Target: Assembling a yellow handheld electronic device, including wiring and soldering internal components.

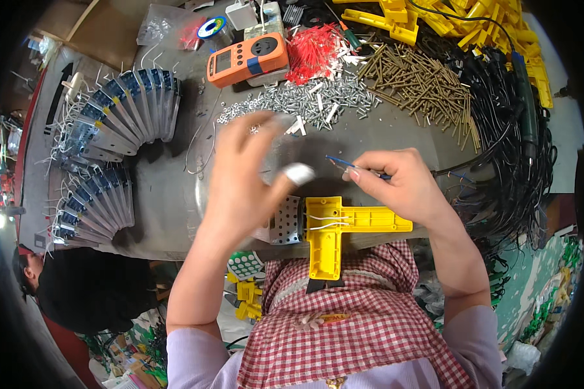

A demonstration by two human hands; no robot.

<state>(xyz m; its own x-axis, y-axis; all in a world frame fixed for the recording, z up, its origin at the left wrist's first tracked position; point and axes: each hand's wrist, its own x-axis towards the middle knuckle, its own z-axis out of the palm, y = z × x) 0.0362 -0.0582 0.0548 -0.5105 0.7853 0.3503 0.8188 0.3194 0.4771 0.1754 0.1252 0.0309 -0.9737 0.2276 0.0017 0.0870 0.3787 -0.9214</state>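
Note:
My right hand (396,181) pinches a thin blue wire (335,160) between thumb and fingers, its tip pointing left. A black cord (457,167) runs from behind that hand toward the right. My left hand (243,178), blurred by motion, is raised over the table with its fingers apart and white tape round the thumb; it holds nothing I can see. Below both hands, a yellow T-shaped plastic housing (324,249) lies hollow side up at the table's near edge. Two white wires (328,226) reach into it from a perforated plate (287,223) on its left.
Fanned panels with wires (133,107) stand at left. Silver screws (318,100), brass-coloured long screws (422,84) and red pieces (311,52) are heaped behind, beside an orange multimeter (248,59). Black cables (512,142) and yellow housings (486,26) fill the right. Another person's dark-haired head (91,285) is lower left.

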